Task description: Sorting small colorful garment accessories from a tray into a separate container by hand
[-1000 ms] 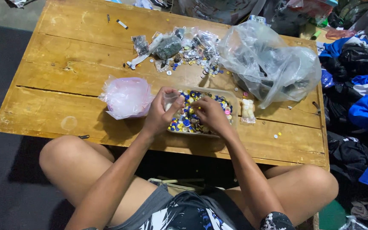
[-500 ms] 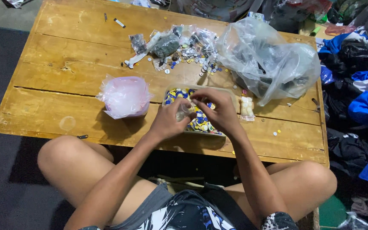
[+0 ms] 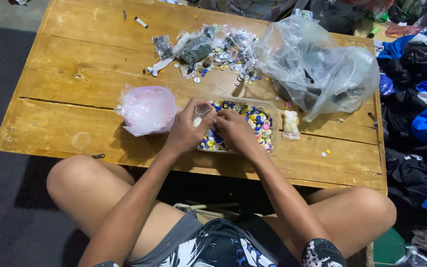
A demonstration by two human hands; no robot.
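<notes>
A clear plastic tray full of small coloured buttons sits near the front edge of a low wooden table. Both hands meet over its left end. My left hand holds a small clear bag with pale pieces inside. My right hand touches the same bag with its fingertips pinched at the bag's opening; I cannot see if a button is between them.
A pink-tinted plastic bag lies left of the tray. A large crumpled clear bag sits at the back right, loose buttons and small packets behind the tray, a small bag of white buttons to its right. Clothes pile beside the table.
The hands have shifted left over the tray and drawn closer together around the small clear bag.
</notes>
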